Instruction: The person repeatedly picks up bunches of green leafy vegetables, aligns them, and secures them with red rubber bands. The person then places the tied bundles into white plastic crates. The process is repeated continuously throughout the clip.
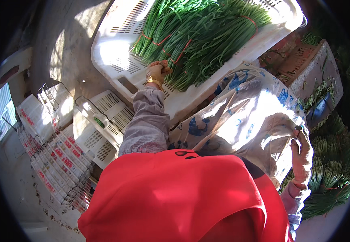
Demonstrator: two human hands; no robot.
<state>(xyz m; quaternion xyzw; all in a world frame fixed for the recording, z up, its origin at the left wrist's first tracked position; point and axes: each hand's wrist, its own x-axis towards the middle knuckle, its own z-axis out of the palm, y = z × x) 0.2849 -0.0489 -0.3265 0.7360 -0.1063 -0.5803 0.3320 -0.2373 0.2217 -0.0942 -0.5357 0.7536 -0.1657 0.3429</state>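
Observation:
My left hand [158, 72], in a yellowish glove with its fingers curled in, is over the white plastic crate [111, 51]. It is beside the cut ends of green leafy bundles [193, 39] tied with red bands; whether it grips any stem cannot be told. At the right, my right hand [301, 151], gloved in a light knit, rests by the patterned apron [238, 121] over my lap. Its thumb and fingers are a little apart, with a small dark thing, unclear, at the fingertips. More banded green bundles [329, 172] lie beyond this hand.
White perforated crates [102, 106] with wire handles stand at the left, above a long row of stacked crates [57, 157] with red writing. A worn box [317, 72] littered with leaf scraps is at the upper right. My red garment [175, 193] fills the lower middle.

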